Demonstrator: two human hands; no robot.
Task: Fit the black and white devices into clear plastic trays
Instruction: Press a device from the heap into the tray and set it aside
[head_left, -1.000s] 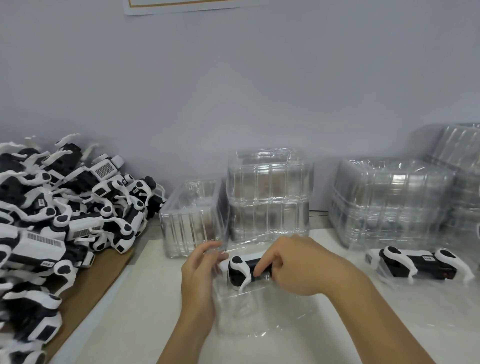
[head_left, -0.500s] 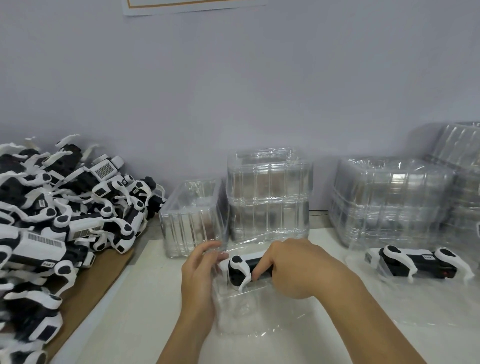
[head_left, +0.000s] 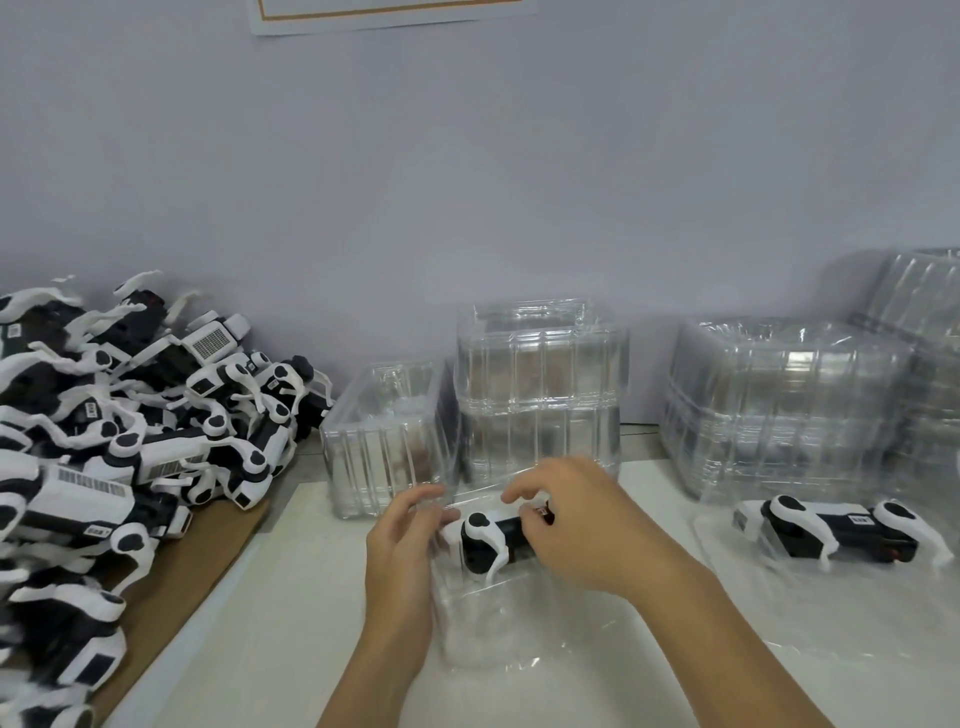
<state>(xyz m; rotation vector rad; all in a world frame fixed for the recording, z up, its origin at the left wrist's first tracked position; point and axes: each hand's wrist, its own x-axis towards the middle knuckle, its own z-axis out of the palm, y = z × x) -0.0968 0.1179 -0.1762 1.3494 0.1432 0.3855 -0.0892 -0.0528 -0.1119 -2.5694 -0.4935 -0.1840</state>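
A black and white device (head_left: 485, 540) lies across the top of a clear plastic tray (head_left: 488, 629) on the white table in front of me. My left hand (head_left: 402, 551) grips the tray's left rim, thumb and fingers curled over the edge. My right hand (head_left: 587, 530) covers the device's right half, with the thumb and lower fingers pinching its black body and the index finger raised above it. The device's right end is hidden under that hand. A second device (head_left: 841, 530) sits in another clear tray at the right.
A big heap of loose devices (head_left: 130, 441) lies on brown cardboard (head_left: 171, 597) at the left. Stacks of clear trays stand at the back: a low stack (head_left: 384, 441), a taller one (head_left: 540, 384), and wide ones (head_left: 779, 405) at the right. The wall is close behind.
My right hand has lifted slightly and its index finger has risen off the device, so more of the device shows. My left hand stays on the tray's rim.
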